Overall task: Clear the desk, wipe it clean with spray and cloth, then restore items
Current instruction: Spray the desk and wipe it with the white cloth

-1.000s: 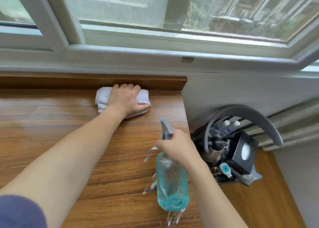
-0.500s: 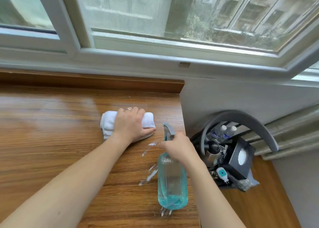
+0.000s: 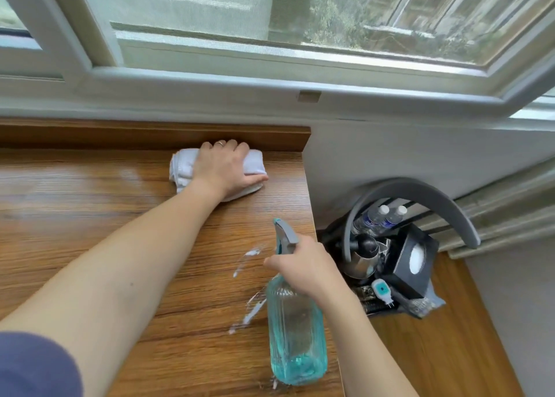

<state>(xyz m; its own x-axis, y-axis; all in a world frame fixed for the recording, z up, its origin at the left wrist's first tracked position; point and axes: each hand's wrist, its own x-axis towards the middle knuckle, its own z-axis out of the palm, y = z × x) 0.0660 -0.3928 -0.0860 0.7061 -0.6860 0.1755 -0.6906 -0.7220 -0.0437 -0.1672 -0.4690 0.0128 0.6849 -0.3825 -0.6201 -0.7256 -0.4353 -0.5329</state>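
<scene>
Wood with a strong brown grain makes the desk [image 3: 90,246], and its top shines wet in places. At the far right corner the left hand [image 3: 223,168] lies on a folded white cloth [image 3: 183,168]. The fingers are spread flat on it and press it down, and the fingertips reach the raised back ledge [image 3: 150,135] of the desk. A ring [image 3: 220,143] sits on one finger.

Nearer to the person, close to the right edge, the right hand [image 3: 303,267] grasps the neck of a spray bottle [image 3: 295,330], with the fingers curled round it under the grey trigger [image 3: 285,234]. The bottle is clear glass with blue liquid in the lower part. I cannot tell if its base touches the desk.

Beside the desk on the right, lower down, is a crowded corner: two water bottles [image 3: 378,218], a metal kettle [image 3: 360,255], a black tissue box [image 3: 416,260] and a small white plug [image 3: 381,291]. A grey curved bar [image 3: 435,198] arches over them. A window [image 3: 270,21] runs behind the desk.
</scene>
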